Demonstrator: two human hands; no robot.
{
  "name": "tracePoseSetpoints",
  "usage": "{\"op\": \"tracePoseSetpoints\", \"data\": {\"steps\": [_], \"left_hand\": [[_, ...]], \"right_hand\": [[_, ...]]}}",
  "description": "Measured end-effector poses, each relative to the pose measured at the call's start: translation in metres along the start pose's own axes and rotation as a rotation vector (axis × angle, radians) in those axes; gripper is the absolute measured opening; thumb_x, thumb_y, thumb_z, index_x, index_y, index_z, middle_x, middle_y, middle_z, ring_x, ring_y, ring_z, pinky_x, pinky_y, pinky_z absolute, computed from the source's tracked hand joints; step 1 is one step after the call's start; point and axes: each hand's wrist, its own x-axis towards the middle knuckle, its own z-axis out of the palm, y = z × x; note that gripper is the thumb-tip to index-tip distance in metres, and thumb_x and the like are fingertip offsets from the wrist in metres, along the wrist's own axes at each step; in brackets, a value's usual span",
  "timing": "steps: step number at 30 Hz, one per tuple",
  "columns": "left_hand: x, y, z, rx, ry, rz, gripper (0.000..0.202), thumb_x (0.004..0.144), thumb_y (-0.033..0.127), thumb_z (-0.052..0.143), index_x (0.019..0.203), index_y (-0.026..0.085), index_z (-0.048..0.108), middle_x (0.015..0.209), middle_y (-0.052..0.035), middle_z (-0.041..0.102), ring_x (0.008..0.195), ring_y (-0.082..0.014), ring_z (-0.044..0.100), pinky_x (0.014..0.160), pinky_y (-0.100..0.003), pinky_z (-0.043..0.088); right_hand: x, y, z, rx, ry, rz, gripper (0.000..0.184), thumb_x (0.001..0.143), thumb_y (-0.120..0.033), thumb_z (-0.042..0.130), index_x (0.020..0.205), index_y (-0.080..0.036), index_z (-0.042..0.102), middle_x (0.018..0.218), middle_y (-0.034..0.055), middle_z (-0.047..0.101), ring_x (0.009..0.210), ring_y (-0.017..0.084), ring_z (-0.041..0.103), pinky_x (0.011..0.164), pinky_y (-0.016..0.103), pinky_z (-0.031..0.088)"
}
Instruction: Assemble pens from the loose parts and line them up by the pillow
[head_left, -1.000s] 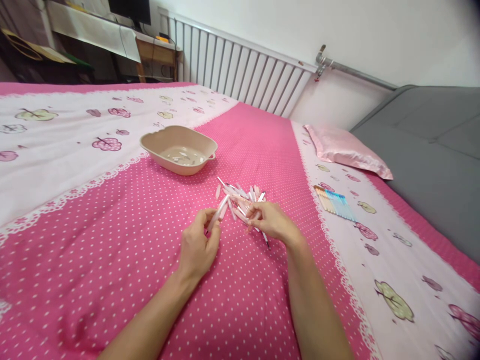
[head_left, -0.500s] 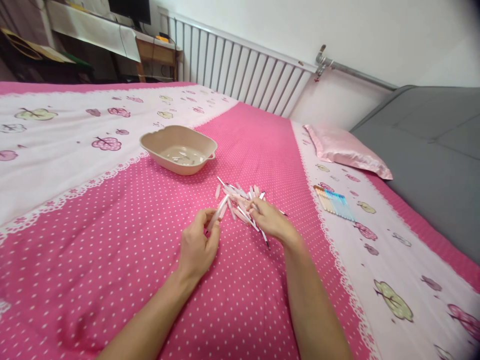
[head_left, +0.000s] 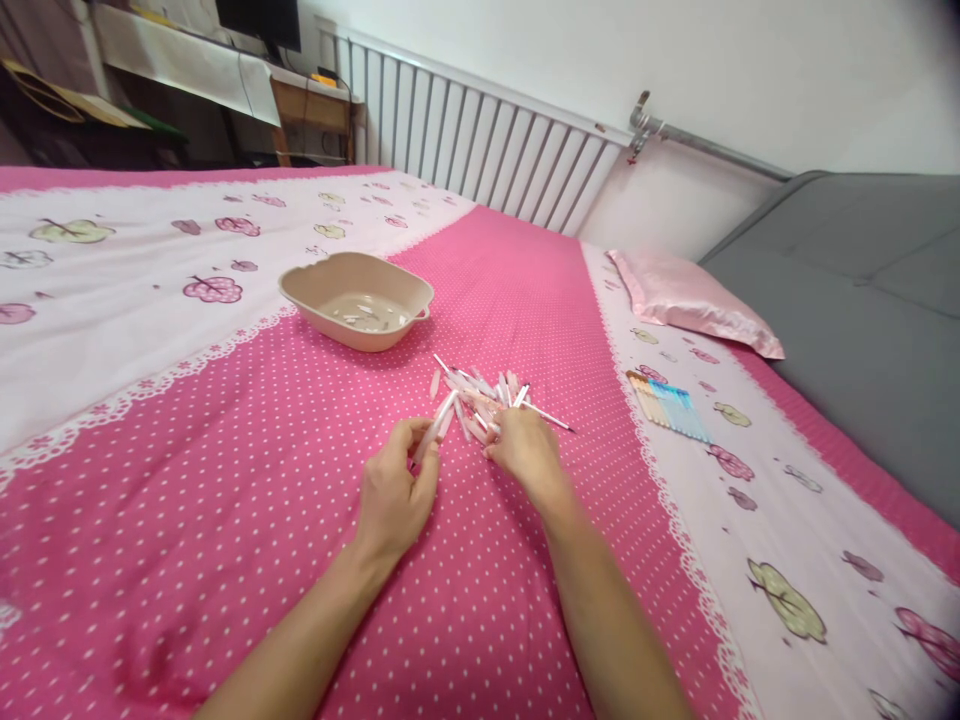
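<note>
My left hand (head_left: 397, 485) is closed around a few slim white and pale pink pens (head_left: 436, 428), which point up and away from me. At the near right side of a loose pile of pink and white pens (head_left: 474, 385), my right hand (head_left: 527, 450) has its fingers curled down. What those fingers pinch is hidden behind the hand. A white stick with a dark tip (head_left: 553, 417) pokes out to the right of the pile.
Beyond the pile stands a beige plastic basin (head_left: 337, 325) with small pale pieces on its floor. On the right, a row of blue and tan pens (head_left: 671, 405) lies side by side. A pink pillow (head_left: 690, 300) rests by the grey headboard (head_left: 847, 270). Pink dotted bedding (head_left: 225, 500) lies under everything.
My right hand has moved left and slightly nearer to me along the pile, and the sticks under it have shifted. My left hand keeps its place and its hold.
</note>
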Motion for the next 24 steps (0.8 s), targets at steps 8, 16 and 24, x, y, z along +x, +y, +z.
{"op": "tracePoseSetpoints", "data": {"steps": [8, 16, 24], "left_hand": [[0.001, 0.000, 0.000, 0.001, -0.001, 0.009, 0.019, 0.085, 0.026, 0.047, 0.100, 0.017, 0.055, 0.089, -0.0045, 0.068, 0.070, -0.0154, 0.063, 0.061, -0.025, 0.045], [0.000, 0.001, 0.000, 0.003, -0.004, 0.013, 0.019, 0.085, 0.025, 0.047, 0.101, 0.017, 0.055, 0.089, -0.0047, 0.069, 0.068, -0.0154, 0.062, 0.058, -0.025, 0.044], [-0.003, -0.003, 0.001, 0.104, -0.042, 0.120, 0.022, 0.087, 0.026, 0.043, 0.103, 0.016, 0.054, 0.083, -0.0057, 0.067, 0.071, -0.0171, 0.062, 0.065, -0.029, 0.045]], "right_hand": [[0.000, -0.004, 0.005, -0.042, -0.024, -0.039, 0.024, 0.075, -0.018, 0.056, 0.095, -0.021, 0.069, 0.093, 0.0112, 0.070, 0.089, 0.028, 0.065, 0.070, 0.033, 0.049], [-0.003, 0.006, -0.008, 0.394, -0.030, -0.207, 0.033, 0.064, -0.015, 0.061, 0.095, -0.021, 0.070, 0.082, 0.0053, 0.069, 0.070, 0.021, 0.063, 0.064, 0.030, 0.046], [-0.017, 0.006, -0.032, 1.342, 0.111, -0.338, 0.016, 0.070, -0.026, 0.068, 0.082, -0.017, 0.069, 0.075, 0.0030, 0.067, 0.068, 0.015, 0.061, 0.063, 0.026, 0.047]]}}
